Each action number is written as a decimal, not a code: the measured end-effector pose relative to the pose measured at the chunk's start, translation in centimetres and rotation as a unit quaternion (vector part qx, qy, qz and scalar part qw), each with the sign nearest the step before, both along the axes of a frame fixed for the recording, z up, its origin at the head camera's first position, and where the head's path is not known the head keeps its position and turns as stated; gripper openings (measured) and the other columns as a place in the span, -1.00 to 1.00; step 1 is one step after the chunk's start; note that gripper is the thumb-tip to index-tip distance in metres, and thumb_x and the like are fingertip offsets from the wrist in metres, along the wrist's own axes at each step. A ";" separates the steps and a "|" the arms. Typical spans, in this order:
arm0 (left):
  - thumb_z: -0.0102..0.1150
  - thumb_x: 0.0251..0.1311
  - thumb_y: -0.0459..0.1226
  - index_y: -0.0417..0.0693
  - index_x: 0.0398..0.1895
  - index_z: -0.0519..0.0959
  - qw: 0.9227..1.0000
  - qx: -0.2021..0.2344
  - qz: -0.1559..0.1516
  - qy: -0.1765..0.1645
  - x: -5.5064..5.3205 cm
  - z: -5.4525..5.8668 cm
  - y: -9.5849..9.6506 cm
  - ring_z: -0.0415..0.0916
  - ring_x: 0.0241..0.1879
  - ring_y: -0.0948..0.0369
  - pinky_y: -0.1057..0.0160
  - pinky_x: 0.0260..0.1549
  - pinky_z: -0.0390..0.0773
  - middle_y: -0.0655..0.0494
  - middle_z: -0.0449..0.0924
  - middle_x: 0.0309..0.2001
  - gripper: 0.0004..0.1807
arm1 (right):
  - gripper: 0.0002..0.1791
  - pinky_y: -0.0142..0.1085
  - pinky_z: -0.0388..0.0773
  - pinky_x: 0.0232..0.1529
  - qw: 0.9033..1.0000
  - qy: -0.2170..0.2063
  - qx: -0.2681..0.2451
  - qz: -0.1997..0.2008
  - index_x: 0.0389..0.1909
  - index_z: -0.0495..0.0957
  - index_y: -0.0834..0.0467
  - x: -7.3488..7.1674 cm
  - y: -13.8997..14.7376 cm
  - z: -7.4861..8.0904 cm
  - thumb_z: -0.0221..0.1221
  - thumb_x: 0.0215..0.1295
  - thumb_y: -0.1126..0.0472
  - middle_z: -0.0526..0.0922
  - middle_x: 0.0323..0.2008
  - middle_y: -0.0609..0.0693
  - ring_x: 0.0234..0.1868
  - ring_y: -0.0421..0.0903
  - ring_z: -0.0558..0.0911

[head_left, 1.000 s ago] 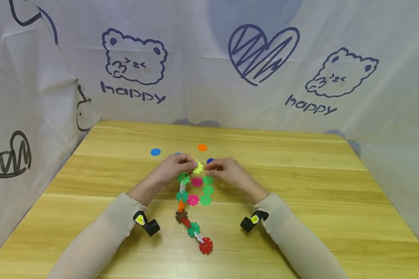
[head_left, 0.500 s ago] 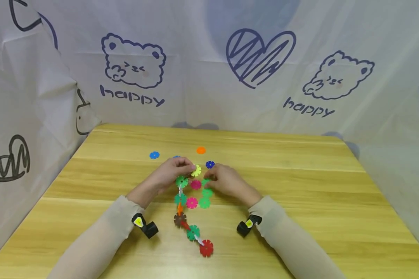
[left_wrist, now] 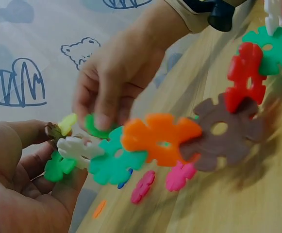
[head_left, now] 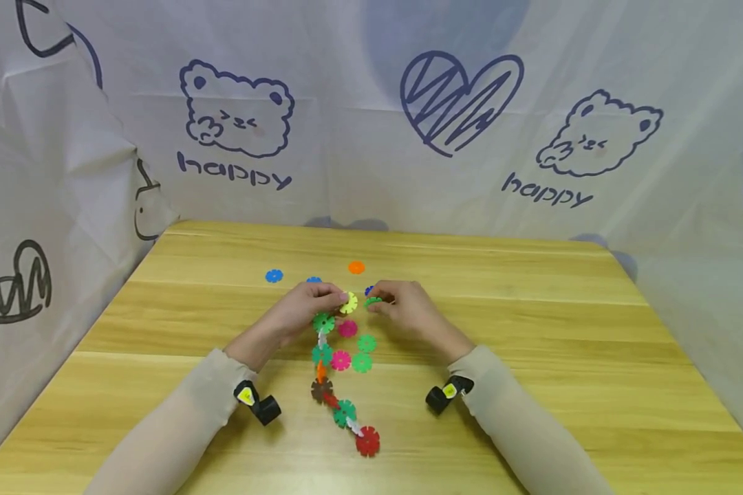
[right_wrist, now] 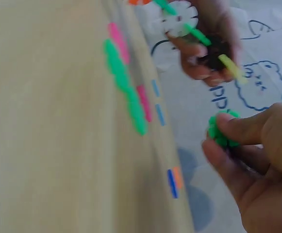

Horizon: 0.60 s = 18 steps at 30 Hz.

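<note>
A chain of slotted plastic snowflake discs runs down the table in the head view, from a yellow disc (head_left: 349, 302) past a brown disc (head_left: 322, 390) to a red disc (head_left: 368, 441). My left hand (head_left: 297, 311) pinches its far end; the left wrist view shows another brown disc (left_wrist: 52, 131) at those fingertips, beside the yellow one. Between thumb and fingers of my right hand (head_left: 413, 313) is a loose green snowflake disc (right_wrist: 221, 128). It is apart from the yellow disc, just to its right.
Below the hands lie loose pink discs (head_left: 340, 360) and green discs (head_left: 367, 343). Farther back are light blue discs (head_left: 274, 276), an orange disc (head_left: 356, 267) and a dark blue disc (head_left: 369, 291), partly hidden. A drawn-on cloth (head_left: 347, 192) hangs behind the wooden table (head_left: 532, 330).
My right hand has reached down to the loose green discs, picked up the farthest one and lifted it back beside the yellow disc. The left hand has kept its hold on the chain.
</note>
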<state>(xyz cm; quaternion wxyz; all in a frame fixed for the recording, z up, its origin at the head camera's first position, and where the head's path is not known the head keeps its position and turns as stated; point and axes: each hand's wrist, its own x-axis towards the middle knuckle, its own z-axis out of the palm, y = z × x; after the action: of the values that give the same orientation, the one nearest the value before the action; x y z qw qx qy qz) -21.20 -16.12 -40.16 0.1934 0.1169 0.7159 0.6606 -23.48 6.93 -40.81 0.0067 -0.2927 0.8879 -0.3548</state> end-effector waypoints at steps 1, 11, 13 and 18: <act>0.02 0.46 -0.22 -0.34 -0.10 0.57 1.000 0.002 -0.001 0.000 0.0 0.0 0.0 0.55 -0.10 0.03 0.10 0.01 0.53 -0.03 0.54 -0.14 -0.70 | -0.91 -0.32 0.57 -0.26 1.000 -0.005 -0.021 0.002 -0.21 0.69 0.10 0.1 0.1 0.3 0.26 0.33 0.24 0.70 -0.30 -0.10 -0.32 -0.16 0.62; 0.03 0.45 -0.21 -0.36 -0.11 0.58 0.999 -0.018 -0.007 0.025 0.3 0.3 0.2 0.55 -0.15 0.10 0.18 -0.03 0.52 -0.01 0.58 -0.19 -0.68 | -0.87 -0.06 0.63 -0.19 0.988 -0.039 -0.147 0.015 -0.15 0.70 0.16 0.7 0.4 1.7 0.21 0.36 0.31 0.72 -0.25 -0.01 -0.23 0.09 0.69; 0.03 0.45 -0.21 -0.36 -0.12 0.59 0.999 -0.023 -0.013 0.032 0.4 0.3 0.3 0.53 -0.16 0.11 0.19 -0.04 0.51 0.00 0.58 -0.20 -0.68 | -0.88 -0.08 0.63 -0.19 0.988 -0.033 -0.151 0.014 -0.18 0.71 0.15 0.7 0.4 1.7 0.22 0.34 0.32 0.72 -0.25 -0.02 -0.25 0.05 0.69; 0.01 0.47 -0.22 -0.35 -0.12 0.58 0.999 -0.023 -0.020 0.034 0.5 0.4 0.4 0.52 -0.15 0.11 0.18 -0.05 0.51 0.01 0.57 -0.19 -0.68 | -0.87 -0.28 0.62 -0.24 0.990 0.002 -0.138 0.023 -0.21 0.74 0.10 0.7 0.5 1.8 0.26 0.29 0.33 0.72 -0.23 -0.10 -0.26 -0.16 0.66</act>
<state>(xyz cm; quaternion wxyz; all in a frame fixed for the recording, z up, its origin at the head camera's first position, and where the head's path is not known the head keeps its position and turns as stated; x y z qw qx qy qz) -20.73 -15.77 -39.76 0.1850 0.1495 0.7344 0.6356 -22.78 7.46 -38.98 -0.0273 -0.3122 0.8233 -0.4732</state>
